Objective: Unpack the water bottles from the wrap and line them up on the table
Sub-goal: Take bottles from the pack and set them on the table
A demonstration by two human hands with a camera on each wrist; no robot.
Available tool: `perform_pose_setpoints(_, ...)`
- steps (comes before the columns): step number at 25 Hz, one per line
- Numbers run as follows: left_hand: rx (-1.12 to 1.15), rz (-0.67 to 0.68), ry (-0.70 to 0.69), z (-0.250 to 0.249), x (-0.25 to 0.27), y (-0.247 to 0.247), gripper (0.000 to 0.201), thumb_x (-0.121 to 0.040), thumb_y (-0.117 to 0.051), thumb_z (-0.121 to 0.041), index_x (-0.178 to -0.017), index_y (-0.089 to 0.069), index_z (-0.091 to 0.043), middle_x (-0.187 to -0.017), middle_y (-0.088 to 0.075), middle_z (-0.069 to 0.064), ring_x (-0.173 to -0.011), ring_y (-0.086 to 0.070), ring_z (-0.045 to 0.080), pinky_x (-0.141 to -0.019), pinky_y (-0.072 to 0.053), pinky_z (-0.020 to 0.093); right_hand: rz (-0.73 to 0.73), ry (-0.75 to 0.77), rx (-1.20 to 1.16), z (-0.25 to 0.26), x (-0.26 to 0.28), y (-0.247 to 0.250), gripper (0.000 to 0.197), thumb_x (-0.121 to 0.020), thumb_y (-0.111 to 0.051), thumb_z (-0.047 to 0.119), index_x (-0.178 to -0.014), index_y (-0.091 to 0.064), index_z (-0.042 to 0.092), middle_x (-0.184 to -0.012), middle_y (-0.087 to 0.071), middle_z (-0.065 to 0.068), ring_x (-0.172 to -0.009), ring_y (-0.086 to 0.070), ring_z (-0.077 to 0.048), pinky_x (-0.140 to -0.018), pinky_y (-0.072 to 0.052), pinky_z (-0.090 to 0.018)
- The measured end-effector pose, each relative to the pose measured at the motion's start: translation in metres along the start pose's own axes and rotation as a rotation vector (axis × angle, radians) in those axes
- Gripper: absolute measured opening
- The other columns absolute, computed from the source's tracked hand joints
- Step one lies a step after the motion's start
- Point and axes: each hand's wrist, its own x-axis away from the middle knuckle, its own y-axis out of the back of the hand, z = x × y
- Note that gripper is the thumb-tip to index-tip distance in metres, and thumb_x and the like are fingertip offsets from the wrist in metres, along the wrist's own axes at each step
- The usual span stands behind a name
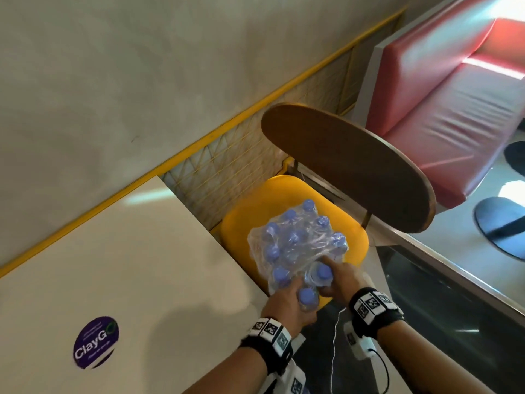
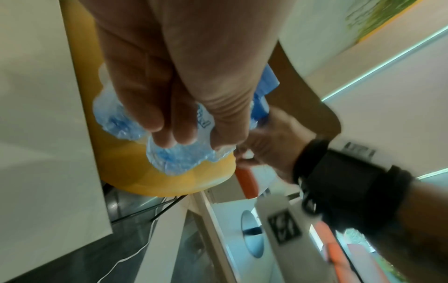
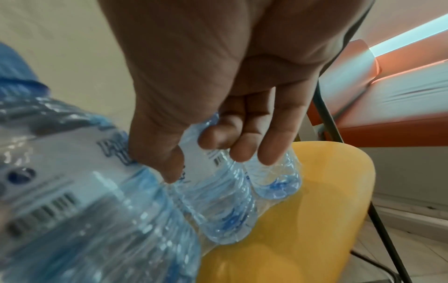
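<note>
A pack of small water bottles [image 1: 295,240] with blue caps, still in clear plastic wrap [image 1: 255,245], sits on a yellow chair seat [image 1: 349,231] beside the white table [image 1: 113,265]. My left hand [image 1: 295,291] grips the nearest bottle [image 1: 306,297] at the pack's near end; in the left wrist view its fingers [image 2: 174,134] curl round crinkled bottle bottoms [image 2: 179,157]. My right hand [image 1: 332,277] grips the neighbouring bottle [image 1: 322,273]. In the right wrist view its thumb and fingers [image 3: 242,141] wrap round that bottle [image 3: 218,191].
The chair's brown wooden backrest [image 1: 349,172] rises behind the pack. A yellow-framed mesh partition [image 1: 227,160] runs along the wall. A red padded bench [image 1: 443,109] stands at the right. The table carries a purple round sticker [image 1: 96,342].
</note>
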Motion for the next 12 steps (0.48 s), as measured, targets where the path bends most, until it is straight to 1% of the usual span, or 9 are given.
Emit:
perform_pose_setpoints(1,0.038,0.034,0.014,0.006,0.013,0.009,0.063,-0.076,-0.077,-0.044,-0.132,-0.046,-0.046,-0.110,-0.070,-0.007,-0.099,-0.069,0.018,-0.088,-0.056,0.035,-0.022,0.001,-0.033,-0.001,0.014,-0.009,0.071,-0.066,-0.073,0.054,-0.125,-0.034,0.059,-0.116,-0.061,0.014,-0.103,-0.065,-0.021,-0.086,-0.054,-0.041)
perform_pose_setpoints(2,0.050,0.019,0.019,0.020,0.025,0.016,0.059,-0.075,-0.077,-0.049,-0.125,-0.047,-0.047,-0.105,-0.071,-0.010,-0.094,-0.070,0.017,-0.086,-0.056,0.035,-0.037,0.018,-0.070,-0.002,0.026,-0.020,0.073,-0.062,-0.073,0.059,-0.123,-0.031,0.065,-0.113,-0.063,0.016,-0.100,-0.066,-0.018,-0.084,-0.056,-0.041)
perform_pose_setpoints(3,0.095,0.031,0.036,0.024,0.042,0.030,0.055,-0.072,-0.077,-0.053,-0.118,-0.050,-0.046,-0.100,-0.072,-0.011,-0.089,-0.070,0.014,-0.082,-0.055,0.032,-0.034,0.025,-0.102,-0.001,0.038,-0.027,0.073,-0.060,-0.071,0.064,-0.121,-0.031,0.068,-0.109,-0.065,0.017,-0.098,-0.067,-0.016,-0.083,-0.056,-0.041)
perform_pose_setpoints(5,0.120,-0.065,0.082,0.049,0.079,0.066,0.055,-0.066,-0.079,-0.057,-0.112,-0.053,-0.043,-0.095,-0.069,-0.012,-0.082,-0.066,0.010,-0.074,-0.052,0.027,-0.007,0.104,-0.106,0.018,0.051,-0.040,0.068,-0.059,-0.072,0.066,-0.117,-0.036,0.067,-0.104,-0.067,0.018,-0.094,-0.068,-0.014,-0.080,-0.057,-0.040)
perform_pose_setpoints(7,0.091,-0.200,0.111,0.087,0.118,0.099,0.065,-0.061,-0.080,-0.061,-0.118,-0.054,-0.044,-0.105,-0.058,-0.012,-0.086,-0.064,0.012,-0.077,-0.052,0.026,-0.031,0.184,-0.048,0.058,0.062,-0.046,0.069,-0.054,-0.076,0.060,-0.116,-0.046,0.059,-0.104,-0.062,0.012,-0.093,-0.066,-0.018,-0.080,-0.055,-0.038)
perform_pose_setpoints(8,0.138,-0.255,0.149,0.113,0.137,0.112,0.066,-0.059,-0.082,-0.060,-0.118,-0.056,-0.043,-0.109,-0.051,-0.011,-0.089,-0.064,0.012,-0.081,-0.054,0.027,-0.041,0.250,0.006,0.082,0.064,-0.051,0.071,-0.050,-0.077,0.059,-0.117,-0.051,0.052,-0.106,-0.056,0.008,-0.094,-0.062,-0.021,-0.081,-0.054,-0.037)
perform_pose_setpoints(9,0.192,-0.323,0.171,0.137,0.157,0.126,0.061,-0.059,-0.085,-0.055,-0.113,-0.059,-0.040,-0.109,-0.051,-0.010,-0.089,-0.065,0.012,-0.082,-0.055,0.029,-0.017,0.324,0.047,0.111,0.066,-0.055,0.072,-0.049,-0.077,0.058,-0.117,-0.054,0.046,-0.108,-0.050,0.007,-0.096,-0.058,-0.020,-0.084,-0.051,-0.033)
perform_pose_setpoints(11,0.251,-0.437,0.246,0.195,0.201,0.149,0.043,-0.065,-0.088,-0.045,-0.099,-0.063,-0.033,-0.099,-0.064,-0.009,-0.085,-0.068,0.010,-0.077,-0.057,0.034,0.135,0.459,0.045,0.175,0.060,-0.071,0.071,-0.056,-0.080,0.051,-0.121,-0.054,0.038,-0.115,-0.046,0.012,-0.103,-0.055,-0.012,-0.087,-0.042,-0.017)
perform_pose_setpoints(12,0.244,-0.481,0.271,0.220,0.218,0.159,0.038,-0.068,-0.088,-0.041,-0.096,-0.065,-0.030,-0.094,-0.069,-0.008,-0.084,-0.070,0.009,-0.075,-0.057,0.033,0.210,0.501,0.032,0.204,0.054,-0.082,0.071,-0.060,-0.081,0.045,-0.124,-0.053,0.034,-0.120,-0.048,0.015,-0.106,-0.055,-0.010,-0.087,-0.040,-0.013)
